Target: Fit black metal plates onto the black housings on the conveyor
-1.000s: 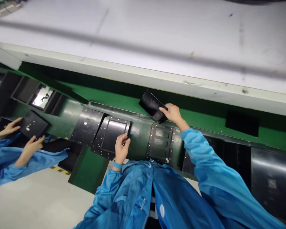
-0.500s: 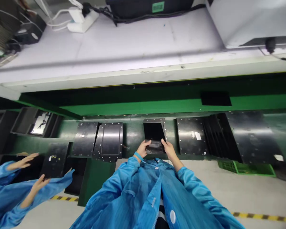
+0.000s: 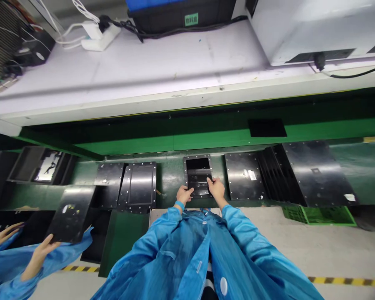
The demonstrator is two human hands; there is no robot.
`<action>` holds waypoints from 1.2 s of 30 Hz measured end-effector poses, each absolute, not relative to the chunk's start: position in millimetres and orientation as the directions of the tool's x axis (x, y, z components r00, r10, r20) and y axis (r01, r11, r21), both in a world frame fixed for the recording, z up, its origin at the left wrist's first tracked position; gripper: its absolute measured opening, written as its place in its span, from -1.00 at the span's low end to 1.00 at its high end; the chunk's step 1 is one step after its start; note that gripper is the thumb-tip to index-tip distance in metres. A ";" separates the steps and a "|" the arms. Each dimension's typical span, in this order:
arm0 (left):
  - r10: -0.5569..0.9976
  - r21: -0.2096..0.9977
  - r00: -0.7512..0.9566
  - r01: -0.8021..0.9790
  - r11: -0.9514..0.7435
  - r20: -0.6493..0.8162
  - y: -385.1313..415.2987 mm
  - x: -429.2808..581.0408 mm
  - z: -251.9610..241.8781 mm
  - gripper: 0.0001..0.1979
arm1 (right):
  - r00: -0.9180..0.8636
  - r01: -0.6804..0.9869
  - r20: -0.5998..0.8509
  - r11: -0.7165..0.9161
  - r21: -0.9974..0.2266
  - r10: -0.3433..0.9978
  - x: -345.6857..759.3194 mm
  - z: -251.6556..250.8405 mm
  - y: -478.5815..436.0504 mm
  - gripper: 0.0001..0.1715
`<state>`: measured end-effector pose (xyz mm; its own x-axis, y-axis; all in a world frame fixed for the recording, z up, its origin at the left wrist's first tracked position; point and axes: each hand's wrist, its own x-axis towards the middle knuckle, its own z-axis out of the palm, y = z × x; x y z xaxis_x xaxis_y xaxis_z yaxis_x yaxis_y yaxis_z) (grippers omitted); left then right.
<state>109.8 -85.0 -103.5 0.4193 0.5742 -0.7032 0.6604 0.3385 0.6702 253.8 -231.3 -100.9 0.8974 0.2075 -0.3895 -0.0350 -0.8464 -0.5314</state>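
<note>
A glossy black panel, shaped like a thin screen, lies in or just over a black studded tray in front of me. My left hand is closed at the panel's near left corner, thumb pointing inward. At its right edge, my right hand grips with thumb and bent fingers, the fingertips partly hidden. Whether the panel rests fully on the tray I cannot tell.
Black studded trays stand to the left, with more trays on the right. A co-worker's hand holds a black tray at far left. Above runs a white shelf; a green crate sits low right.
The panel has gone from tilted above the tray to lying nearly flat and lined up with it, both hands still at its edges. The co-worker's tray has been raised and tilted.
</note>
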 end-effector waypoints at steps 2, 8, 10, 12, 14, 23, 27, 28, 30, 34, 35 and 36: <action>0.630 0.646 0.403 0.734 0.211 -0.664 -82.2 96.0 -105.3 -0.41 | 0.910 0.061 -0.327 -0.864 -0.500 0.253 251.8 -96.3 -235.5 -0.50; 0.659 0.560 0.531 0.805 -0.196 -0.532 -67.3 94.5 -108.4 -0.57 | 0.916 0.214 -0.225 -0.879 -0.425 0.332 253.4 -100.7 -261.5 -0.56; 0.647 0.515 0.570 0.801 -0.304 -0.506 -64.1 99.0 -107.3 -0.63 | 0.894 0.125 -0.339 -0.890 -0.439 0.292 252.6 -108.7 -267.4 -0.52; 0.648 0.463 0.570 0.813 -0.353 -0.506 -60.7 99.9 -105.2 -0.66 | 0.874 0.077 -0.395 -0.883 -0.463 0.283 248.5 -116.7 -269.8 -0.54; 0.651 0.424 0.557 0.826 -0.370 -0.516 -55.9 96.3 -102.6 -0.67 | 0.865 0.083 -0.397 -0.867 -0.491 0.308 242.2 -122.4 -269.9 -0.54; 0.616 0.332 0.553 0.832 -0.445 -0.561 -32.4 91.6 -93.7 -0.68 | 0.783 0.113 -0.485 -0.856 -0.504 0.389 231.9 -128.4 -265.6 -0.57; 0.599 0.334 0.571 0.818 -0.468 -0.561 -31.1 95.2 -95.2 -0.68 | 0.770 0.130 -0.487 -0.850 -0.511 0.411 233.2 -125.6 -262.8 -0.61; 0.598 0.344 0.584 0.810 -0.476 -0.549 -31.8 93.0 -96.1 -0.70 | 0.762 0.146 -0.489 -0.849 -0.508 0.424 233.0 -123.6 -263.1 -0.61; 0.583 0.350 0.608 0.791 -0.502 -0.540 -33.4 85.7 -97.6 -0.74 | 0.744 0.194 -0.487 -0.846 -0.497 0.457 231.8 -119.3 -265.3 -0.59; 0.516 0.287 0.568 0.801 -0.525 -0.641 -27.7 76.7 -91.6 -0.74 | 0.660 0.292 -0.518 -0.821 -0.490 0.544 237.0 -110.4 -268.6 -0.64; 0.537 0.281 0.553 0.815 -0.506 -0.637 -22.8 79.8 -87.4 -0.74 | 0.656 0.303 -0.517 -0.819 -0.487 0.550 243.4 -107.5 -265.6 -0.69; 0.581 0.294 0.550 0.827 -0.479 -0.600 -16.4 86.3 -82.4 -0.76 | 0.673 0.307 -0.496 -0.817 -0.488 0.549 252.6 -103.9 -259.7 -0.72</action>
